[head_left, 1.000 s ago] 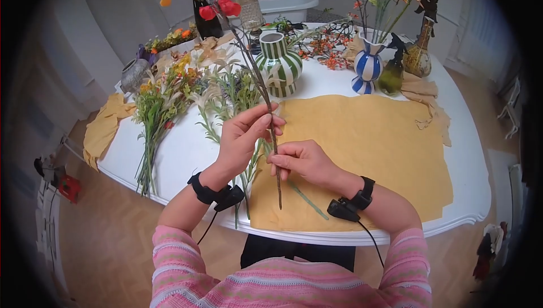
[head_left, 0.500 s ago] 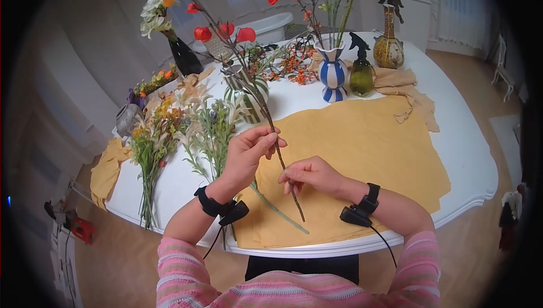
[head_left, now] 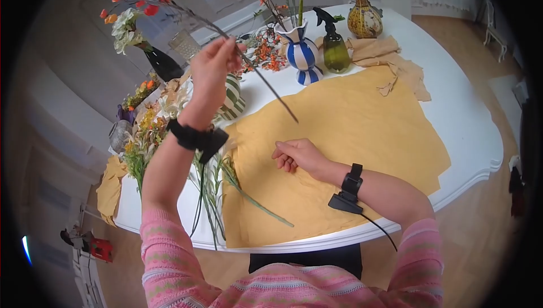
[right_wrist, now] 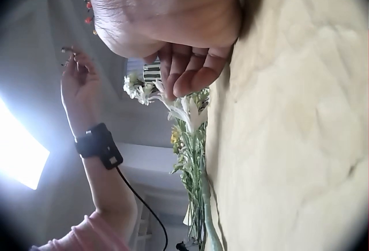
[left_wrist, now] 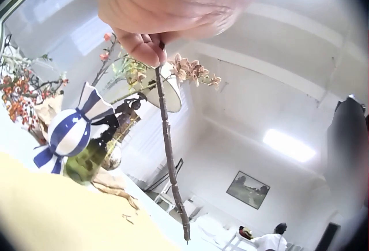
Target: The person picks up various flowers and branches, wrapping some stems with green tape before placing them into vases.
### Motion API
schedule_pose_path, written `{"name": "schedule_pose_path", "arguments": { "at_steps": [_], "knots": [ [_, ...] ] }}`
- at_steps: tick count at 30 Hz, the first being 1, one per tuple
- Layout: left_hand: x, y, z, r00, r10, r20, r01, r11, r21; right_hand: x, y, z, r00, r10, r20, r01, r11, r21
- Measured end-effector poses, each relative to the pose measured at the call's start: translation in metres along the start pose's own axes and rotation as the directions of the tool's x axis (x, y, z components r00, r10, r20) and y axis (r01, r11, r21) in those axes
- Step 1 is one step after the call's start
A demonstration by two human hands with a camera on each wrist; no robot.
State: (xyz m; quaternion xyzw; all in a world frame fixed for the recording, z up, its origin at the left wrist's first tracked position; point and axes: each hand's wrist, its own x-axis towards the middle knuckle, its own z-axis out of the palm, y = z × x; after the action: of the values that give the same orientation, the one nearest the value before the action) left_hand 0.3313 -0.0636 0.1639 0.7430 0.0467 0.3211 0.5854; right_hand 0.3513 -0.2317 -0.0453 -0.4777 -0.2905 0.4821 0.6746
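Note:
My left hand (head_left: pixel 208 79) is raised over the left part of the table and pinches a thin brown branch (head_left: pixel 277 96) with red and orange blossoms. The branch slants, its blossoms up at the far left and its bare cut end pointing down to the right. In the left wrist view, thumb and fingers meet on the stem (left_wrist: pixel 167 130), its lower part hanging free below them. A green and white striped vase (head_left: pixel 233 99) is partly hidden behind my left forearm. Low over the yellow wrapping paper (head_left: pixel 350 121), my right hand (head_left: pixel 304 156) holds nothing, its fingers loosely curled.
A blue and white vase (head_left: pixel 302 56) with flowers, a green spray bottle (head_left: pixel 336 53) and a patterned bottle (head_left: pixel 365 21) stand at the back. Left lie bundled flowers (head_left: pixel 144 141) and a green stem (head_left: pixel 260 205). A dark vase (head_left: pixel 163 62) with white flowers stands far left.
My left hand has lifted the branch up and to the left, tilting its blossoms leftward. My right hand has come off the lower stem and stays over the paper. The head view has turned right.

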Motion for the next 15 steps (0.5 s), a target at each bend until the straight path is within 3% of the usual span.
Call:
{"name": "schedule_pose_path", "arguments": {
  "at_steps": [6,8,12,15],
  "knots": [
    [0.083,0.016,0.021,0.986,0.151,-0.068,-0.141,0.980,0.137,0.000,-0.001,-0.002,0.999,0.011,0.050,-0.008,0.998,-0.066],
    [0.106,0.021,0.026,0.956,0.281,-0.085,-0.258,0.943,0.211,0.000,-0.001,-0.002,0.998,0.016,0.053,-0.012,0.996,-0.084],
    [0.148,0.022,0.037,0.926,0.363,-0.101,-0.335,0.916,0.221,0.002,0.002,-0.003,0.997,-0.013,0.075,0.021,0.994,-0.108],
    [0.168,0.017,0.045,0.871,0.473,-0.134,-0.406,0.846,0.347,0.001,0.001,-0.003,0.997,-0.022,0.076,0.031,0.992,-0.121]
  ]
}}
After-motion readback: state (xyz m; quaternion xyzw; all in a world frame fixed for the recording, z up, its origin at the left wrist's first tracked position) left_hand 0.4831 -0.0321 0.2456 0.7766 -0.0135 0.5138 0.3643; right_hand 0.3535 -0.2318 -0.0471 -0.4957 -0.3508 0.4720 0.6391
